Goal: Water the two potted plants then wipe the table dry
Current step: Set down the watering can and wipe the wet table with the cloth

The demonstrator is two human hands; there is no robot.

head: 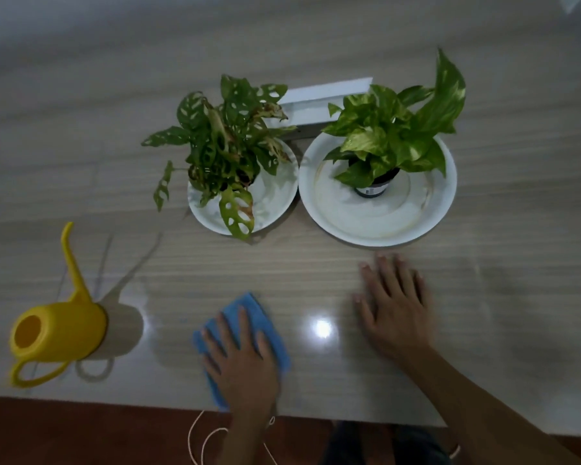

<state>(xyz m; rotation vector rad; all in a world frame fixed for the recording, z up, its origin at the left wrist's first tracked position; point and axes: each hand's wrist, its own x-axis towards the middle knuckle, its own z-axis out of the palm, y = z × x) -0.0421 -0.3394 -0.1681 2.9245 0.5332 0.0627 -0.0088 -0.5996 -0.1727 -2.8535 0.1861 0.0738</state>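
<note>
No text, number or brand can be read anywhere in the view. The one thing that looks printed is a small white label (372, 189) on the side of the dark pot (373, 193) that holds the yellow-green leafy plant, standing in the larger white saucer (319, 209). It carries a few dark marks, perhaps a line of print or a barcode, but they are too small and blurred to make out. The yellow watering can (59, 330), the blue cloth (252, 313) and the white strip (326, 95) lying behind the plants show plain surfaces with no lettering visible.
</note>
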